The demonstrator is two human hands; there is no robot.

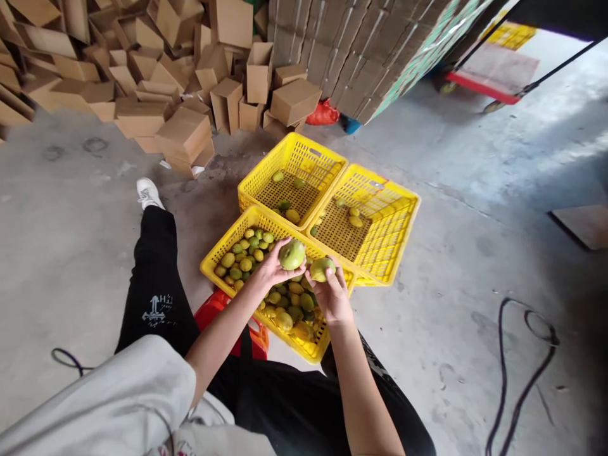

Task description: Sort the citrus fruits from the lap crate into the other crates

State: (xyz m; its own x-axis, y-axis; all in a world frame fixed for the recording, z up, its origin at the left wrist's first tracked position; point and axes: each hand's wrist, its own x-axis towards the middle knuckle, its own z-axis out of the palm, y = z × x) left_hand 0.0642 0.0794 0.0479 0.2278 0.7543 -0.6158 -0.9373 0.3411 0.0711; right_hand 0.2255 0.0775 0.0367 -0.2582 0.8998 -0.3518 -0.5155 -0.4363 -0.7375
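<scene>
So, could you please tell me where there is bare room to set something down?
There is free floor between the right rear crate and the black cord, and left of the white shoe. The right rear crate has room around its few fruits. It is crowded in the front crate and at back left, among the boxes.

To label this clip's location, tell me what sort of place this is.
Probably a fruit packing area or warehouse: yellow crates holding fruit, piled cardboard boxes and a cart.

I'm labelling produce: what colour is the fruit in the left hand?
The fruit in the left hand is light green, seen in the head view.
</scene>
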